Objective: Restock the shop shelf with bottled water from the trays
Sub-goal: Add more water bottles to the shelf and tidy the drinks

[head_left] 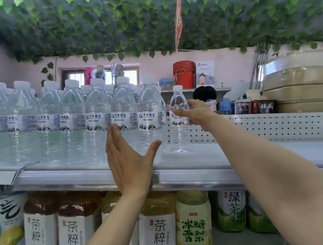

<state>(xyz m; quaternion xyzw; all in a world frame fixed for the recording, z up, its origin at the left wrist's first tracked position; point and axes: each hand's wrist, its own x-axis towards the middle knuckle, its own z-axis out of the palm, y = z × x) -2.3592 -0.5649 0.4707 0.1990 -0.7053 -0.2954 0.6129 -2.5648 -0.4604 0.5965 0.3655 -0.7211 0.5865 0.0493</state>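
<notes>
- Nearest the camera: two bare forearms reaching up, over a lower shelf of tall tea and pear-drink bottles with white and green labels (155, 231).
- Left hand (128, 159) is open and flat, fingers together, thumb spread, holding nothing; it is raised in front of the row of clear plastic water bottles with white caps and blue-print labels (99, 119). Touching them or just in front, can't tell.
- Right hand (194, 114) is wrapped around the label band of a small clear water bottle with a white cap (178, 104), upright, base on or just above the pale metal top shelf (282, 154); contact unclear.
- That bottle is just right of the row's last bottle, in front of the white perforated back panel (269, 127). No trays in view.
- Step, as judged: seating this bottle at the end of the row.
- To do it well: keep it vertical, set the base flat, slide it left until it sits next to its neighbour, label facing out.
- Left palm can brace the front row so a nudge doesn't tip bottles off the edge.
- Let go only once it stands steady; the bare shelf to the right leaves room for more.
</notes>
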